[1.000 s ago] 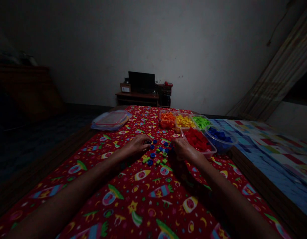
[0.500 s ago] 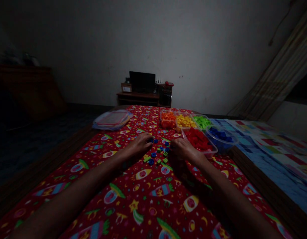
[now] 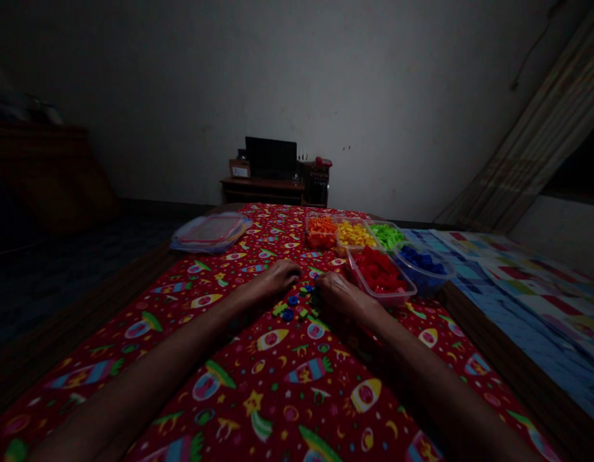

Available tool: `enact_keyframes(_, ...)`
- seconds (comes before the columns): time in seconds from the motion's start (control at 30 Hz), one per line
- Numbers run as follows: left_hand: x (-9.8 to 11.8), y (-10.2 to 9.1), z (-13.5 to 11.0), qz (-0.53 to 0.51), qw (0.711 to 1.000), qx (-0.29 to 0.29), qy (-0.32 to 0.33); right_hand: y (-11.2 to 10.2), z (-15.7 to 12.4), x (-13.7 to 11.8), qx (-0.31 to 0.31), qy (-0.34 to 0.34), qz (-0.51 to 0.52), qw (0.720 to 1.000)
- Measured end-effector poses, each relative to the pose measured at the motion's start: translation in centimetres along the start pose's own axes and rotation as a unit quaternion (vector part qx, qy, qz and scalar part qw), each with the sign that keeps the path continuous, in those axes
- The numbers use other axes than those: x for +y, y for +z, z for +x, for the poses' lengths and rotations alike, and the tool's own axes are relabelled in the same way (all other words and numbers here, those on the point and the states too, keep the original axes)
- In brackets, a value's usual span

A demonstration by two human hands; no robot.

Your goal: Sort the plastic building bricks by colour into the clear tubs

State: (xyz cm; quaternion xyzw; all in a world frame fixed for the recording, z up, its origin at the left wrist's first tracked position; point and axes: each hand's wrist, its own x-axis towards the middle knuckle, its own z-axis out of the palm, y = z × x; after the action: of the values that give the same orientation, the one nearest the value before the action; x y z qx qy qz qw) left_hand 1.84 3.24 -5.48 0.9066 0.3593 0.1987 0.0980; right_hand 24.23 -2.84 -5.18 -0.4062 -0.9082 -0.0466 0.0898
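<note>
A loose group of small blue and green plastic building pieces lies on the red patterned cloth (image 3: pixel 272 366) between my hands. Among them are a round blue piece (image 3: pixel 288 315) and a light green piece (image 3: pixel 280 310). My left hand (image 3: pixel 283 274) rests at the far left of the group, fingers curled down and closed; whatever they hold is hidden. Over the right side of the group, my right hand (image 3: pixel 336 290) is closed too, its fingertips down among the pieces and partly hiding them. What it grips is too dark and small to name.
Beyond my right hand stand clear tubs of red pieces (image 3: pixel 381 271), blue pieces (image 3: pixel 424 262), orange pieces (image 3: pixel 322 232), yellow pieces (image 3: pixel 354 235) and green pieces (image 3: pixel 387 236). Stacked lids (image 3: pixel 210 232) lie at the far left of the cloth.
My right hand has moved slightly left and covers pieces that showed before. My left hand has shifted a little toward it, hiding the blue pieces by its fingertips.
</note>
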Motion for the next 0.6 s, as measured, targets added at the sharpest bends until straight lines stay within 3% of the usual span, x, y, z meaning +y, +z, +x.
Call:
enact_keyframes(0.2, 1.6, -2.4, -2.4, -0.013, 0.999, -0.041, -0.017, -1.7, 0.9, 0.3, 0.038, 0.050, 0.114, 0.992)
enact_keyframes(0.33, 2.8, -2.1, -3.6, -0.036, 0.994, -0.100, -0.002, -1.7, 0.8, -1.3, 0.031, 0.042, 0.142, 0.988)
enact_keyframes(0.43, 2.7, -0.9, -4.0, -0.027, 0.996, -0.085, 0.003, -0.7, 0.6, -1.8, 0.042, 0.003, 0.167, 0.985)
enact_keyframes(0.6, 2.4, 0.4, -4.2, -0.019, 0.999, -0.029, 0.006, 1.1, 1.3, -0.9, 0.006, -0.007, 0.177, 0.984)
